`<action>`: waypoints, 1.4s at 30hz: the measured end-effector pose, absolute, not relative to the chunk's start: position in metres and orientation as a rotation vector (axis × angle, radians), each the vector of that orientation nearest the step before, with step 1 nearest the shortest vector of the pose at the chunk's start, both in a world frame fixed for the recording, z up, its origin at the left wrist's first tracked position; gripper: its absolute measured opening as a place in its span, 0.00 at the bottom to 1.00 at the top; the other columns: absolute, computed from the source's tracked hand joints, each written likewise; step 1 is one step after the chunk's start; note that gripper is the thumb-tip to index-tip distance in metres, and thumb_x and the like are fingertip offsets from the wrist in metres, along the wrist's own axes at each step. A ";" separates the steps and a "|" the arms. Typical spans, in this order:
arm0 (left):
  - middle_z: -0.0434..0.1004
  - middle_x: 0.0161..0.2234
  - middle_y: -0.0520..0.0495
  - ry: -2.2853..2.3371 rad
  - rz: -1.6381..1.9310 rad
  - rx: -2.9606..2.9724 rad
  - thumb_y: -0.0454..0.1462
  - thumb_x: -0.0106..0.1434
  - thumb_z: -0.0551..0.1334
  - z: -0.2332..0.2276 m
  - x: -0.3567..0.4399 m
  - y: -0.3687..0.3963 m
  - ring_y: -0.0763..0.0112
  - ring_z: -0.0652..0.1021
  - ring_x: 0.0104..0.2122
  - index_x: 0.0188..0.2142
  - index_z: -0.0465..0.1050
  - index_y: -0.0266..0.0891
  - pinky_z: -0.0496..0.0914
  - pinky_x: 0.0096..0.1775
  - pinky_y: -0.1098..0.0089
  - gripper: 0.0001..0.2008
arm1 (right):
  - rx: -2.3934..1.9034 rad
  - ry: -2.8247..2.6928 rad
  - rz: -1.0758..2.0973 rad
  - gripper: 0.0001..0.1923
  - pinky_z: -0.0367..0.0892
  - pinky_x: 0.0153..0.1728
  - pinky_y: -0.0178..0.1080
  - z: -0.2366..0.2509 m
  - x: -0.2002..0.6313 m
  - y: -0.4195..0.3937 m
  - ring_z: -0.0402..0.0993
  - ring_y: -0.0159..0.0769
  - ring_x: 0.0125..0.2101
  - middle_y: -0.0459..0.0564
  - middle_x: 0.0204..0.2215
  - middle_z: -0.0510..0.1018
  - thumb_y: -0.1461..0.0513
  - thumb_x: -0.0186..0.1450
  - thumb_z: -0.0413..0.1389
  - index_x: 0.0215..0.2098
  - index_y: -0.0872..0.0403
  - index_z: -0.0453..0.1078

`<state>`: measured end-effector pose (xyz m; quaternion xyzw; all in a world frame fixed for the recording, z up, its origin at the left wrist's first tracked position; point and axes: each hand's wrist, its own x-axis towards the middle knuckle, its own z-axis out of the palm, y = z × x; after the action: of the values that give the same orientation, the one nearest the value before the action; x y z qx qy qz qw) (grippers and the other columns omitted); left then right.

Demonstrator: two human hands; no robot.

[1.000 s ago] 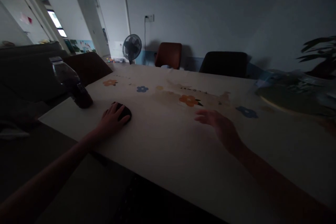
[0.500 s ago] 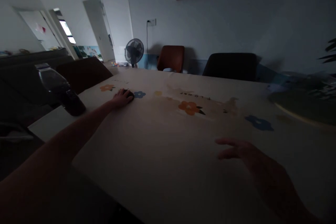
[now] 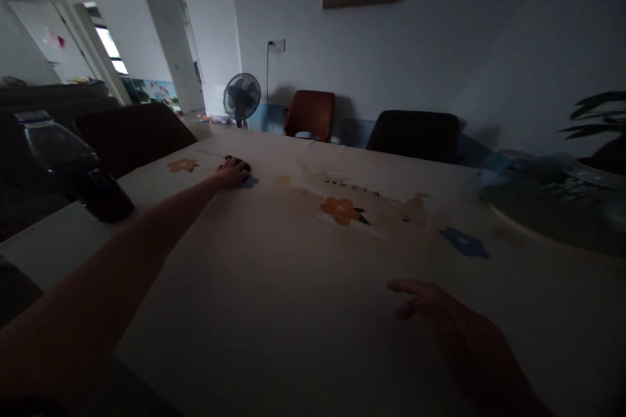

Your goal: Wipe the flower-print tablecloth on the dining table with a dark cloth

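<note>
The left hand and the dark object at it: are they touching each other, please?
Touching. The head view shows the left hand lying over the dark object, partly covering it, with no gap visible between them.

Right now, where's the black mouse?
In the head view, the black mouse is left of centre, under the person's left hand, by a blue printed flower.

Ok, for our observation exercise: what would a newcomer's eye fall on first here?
Probably the left hand, far across the pale tablecloth, its fingers over what looks like a black computer mouse. Next might come the orange printed flower near the middle of the cloth, with the right hand nearer the viewer, fingers apart. The plastic bottle of dark liquid also stands out at the left.
</note>
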<state>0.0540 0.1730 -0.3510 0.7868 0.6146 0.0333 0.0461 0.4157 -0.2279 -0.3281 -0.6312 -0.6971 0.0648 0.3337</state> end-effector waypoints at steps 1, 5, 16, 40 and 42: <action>0.44 0.71 0.36 1.813 0.089 2.449 0.46 0.70 0.45 -0.351 0.052 0.164 0.47 0.47 0.70 0.68 0.55 0.42 0.48 0.66 0.44 0.30 | -1.633 -1.820 0.159 0.24 0.77 0.24 0.38 -0.327 0.414 -0.229 0.81 0.40 0.28 0.46 0.30 0.81 0.45 0.73 0.41 0.43 0.43 0.76; 0.43 0.72 0.38 1.602 0.060 2.593 0.40 0.69 0.47 -0.351 0.043 0.112 0.55 0.48 0.71 0.69 0.54 0.39 0.47 0.68 0.54 0.30 | -1.535 -1.890 0.132 0.22 0.76 0.26 0.37 -0.320 0.408 -0.234 0.81 0.38 0.29 0.46 0.32 0.82 0.49 0.74 0.41 0.44 0.46 0.74; 0.39 0.72 0.47 0.869 0.063 2.902 0.37 0.66 0.57 -0.359 0.015 -0.125 0.49 0.50 0.70 0.69 0.53 0.52 0.50 0.68 0.47 0.33 | -1.349 -1.919 -0.020 0.22 0.73 0.27 0.32 -0.312 0.395 -0.242 0.78 0.33 0.25 0.45 0.26 0.79 0.52 0.76 0.41 0.41 0.52 0.74; 0.42 0.72 0.40 1.991 -0.014 2.355 0.55 0.69 0.41 -0.349 0.001 0.114 0.47 0.49 0.70 0.70 0.47 0.50 0.54 0.63 0.41 0.34 | -1.622 -1.880 0.017 0.27 0.75 0.24 0.31 -0.330 0.435 -0.242 0.81 0.37 0.29 0.44 0.34 0.82 0.46 0.74 0.40 0.41 0.43 0.79; 0.42 0.71 0.38 2.089 0.007 2.279 0.56 0.68 0.41 -0.349 -0.007 0.136 0.43 0.50 0.69 0.70 0.48 0.49 0.54 0.63 0.39 0.34 | -1.675 -1.869 -0.015 0.28 0.74 0.21 0.31 -0.336 0.443 -0.241 0.81 0.37 0.27 0.43 0.29 0.82 0.44 0.74 0.40 0.39 0.41 0.80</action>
<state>-0.0070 0.1364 -0.3491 0.7369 0.6755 0.0024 0.0247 0.4428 -0.2414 -0.3356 -0.6342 -0.7080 -0.0057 0.3106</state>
